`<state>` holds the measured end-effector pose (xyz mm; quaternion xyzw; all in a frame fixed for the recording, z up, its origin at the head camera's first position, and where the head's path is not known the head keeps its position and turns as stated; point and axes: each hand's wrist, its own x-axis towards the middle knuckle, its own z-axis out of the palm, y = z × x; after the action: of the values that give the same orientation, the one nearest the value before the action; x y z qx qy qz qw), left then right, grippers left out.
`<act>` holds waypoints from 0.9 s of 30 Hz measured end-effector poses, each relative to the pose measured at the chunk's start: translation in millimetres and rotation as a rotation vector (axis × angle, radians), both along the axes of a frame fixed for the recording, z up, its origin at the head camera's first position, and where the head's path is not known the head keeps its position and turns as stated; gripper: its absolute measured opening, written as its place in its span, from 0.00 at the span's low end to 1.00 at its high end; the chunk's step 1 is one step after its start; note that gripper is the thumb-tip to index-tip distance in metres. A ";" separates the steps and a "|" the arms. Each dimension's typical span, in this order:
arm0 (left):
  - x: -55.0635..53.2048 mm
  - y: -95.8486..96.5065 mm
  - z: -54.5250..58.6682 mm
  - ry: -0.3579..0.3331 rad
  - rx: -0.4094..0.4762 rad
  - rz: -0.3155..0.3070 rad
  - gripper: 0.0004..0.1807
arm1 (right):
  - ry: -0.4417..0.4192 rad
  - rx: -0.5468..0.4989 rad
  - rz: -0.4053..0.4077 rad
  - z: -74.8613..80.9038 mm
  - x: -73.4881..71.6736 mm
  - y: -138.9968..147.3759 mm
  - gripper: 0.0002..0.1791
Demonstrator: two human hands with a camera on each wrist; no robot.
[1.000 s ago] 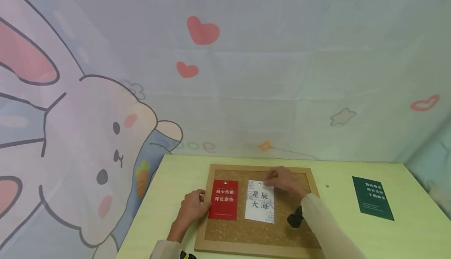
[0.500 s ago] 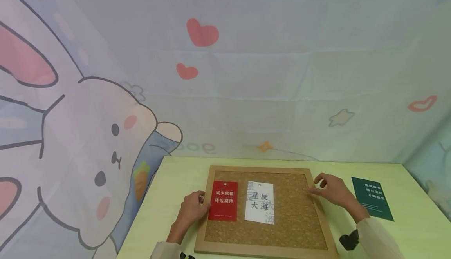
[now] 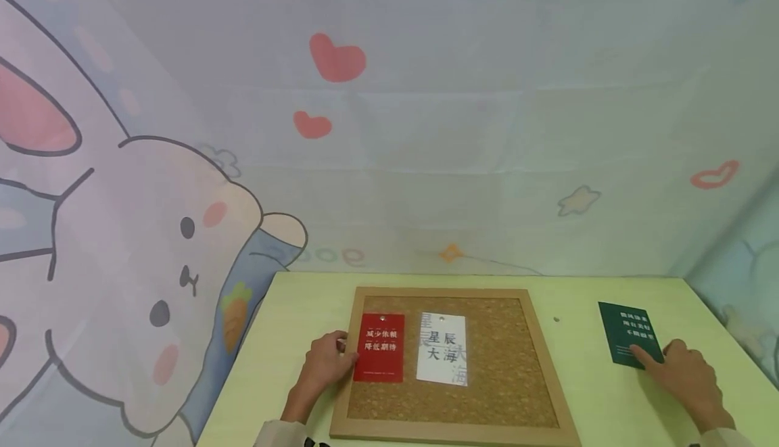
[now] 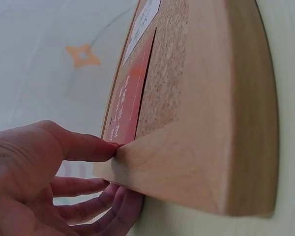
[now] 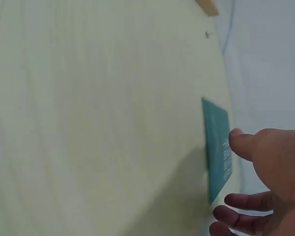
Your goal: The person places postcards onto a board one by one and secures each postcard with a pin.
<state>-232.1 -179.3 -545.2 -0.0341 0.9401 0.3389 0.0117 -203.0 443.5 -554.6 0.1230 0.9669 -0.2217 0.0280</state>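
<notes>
A corkboard with a wooden frame lies on the table. My left hand grips its left edge; in the left wrist view the thumb is on top of the frame and the fingers are against its side. A red card and a white card are on the cork, each with a small pin at its top. To the right of the board, my right hand is at a dark green card on the table. Its thumb is over the card, and the other fingers are spread apart from the thumb by the right edge.
A small pin lies on the pale table between the corkboard and the green card. Behind the table hangs a printed cloth with a rabbit, hearts and stars.
My right hand has left the top of the white card and moved right, past the board's edge, to the green card. My left hand stays on the board's left edge.
</notes>
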 end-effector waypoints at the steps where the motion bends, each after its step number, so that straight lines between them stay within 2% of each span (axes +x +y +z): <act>1: 0.0 -0.6 -0.4 -0.001 -0.003 -0.001 0.28 | -0.028 -0.015 -0.030 -3.6 2.2 3.5 0.47; 5: 0.0 -1.8 -0.7 0.004 -0.001 -0.006 0.28 | -0.079 -0.052 -0.112 -12.5 4.5 8.8 0.50; 9: 0.6 -2.0 0.2 0.019 -0.001 -0.009 0.28 | -0.091 -0.066 -0.148 -14.7 -1.1 7.2 0.53; 16: 2.7 -1.4 1.8 0.018 0.004 -0.011 0.27 | -0.133 -0.113 -0.181 -16.5 -7.7 9.1 0.55; 21: 2.2 -2.2 1.3 0.020 0.006 -0.019 0.27 | -0.161 -0.092 -0.163 -13.4 -9.1 11.2 0.61; 24: 1.6 -2.6 1.3 0.026 0.006 -0.025 0.27 | -0.160 -0.086 -0.147 -8.9 -8.3 9.4 0.60; 27: 1.5 -2.7 1.5 0.037 0.007 -0.030 0.27 | -0.129 -0.117 -0.156 -4.3 -7.0 6.5 0.51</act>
<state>-230.6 -182.0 -543.7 -0.0137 0.9394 0.3426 -0.0005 -210.0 450.0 -559.0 0.2102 0.9359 -0.2709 0.0801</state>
